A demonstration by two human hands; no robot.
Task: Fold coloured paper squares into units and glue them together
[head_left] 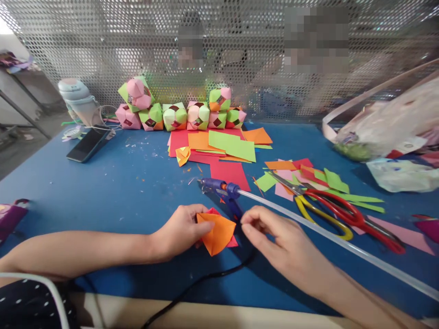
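My left hand (183,230) is closed on a folded paper piece (216,233), its thumb pressing on the orange face, with red paper showing behind it. Just to the right, my right hand (277,235) has its thumb and forefinger pinched together. What they hold, if anything, is too small to make out. Beyond both hands a blue glue gun (224,189) lies on the table, its handle pointing toward my right fingers. A long pale glue stick (308,224) runs out of its back, passing over my right forearm's far side. A small folded orange-yellow piece (183,156) rests farther off.
Several folded paper balls (174,116) are stacked along the perforated metal screen (260,91). Coloured sheets (231,176) lie before them. Red-handled scissors (350,210) and yellow-handled scissors (308,210) lie among paper scraps at right. A phone (87,146), a bottle (80,100) and plastic bags (404,176) flank them.
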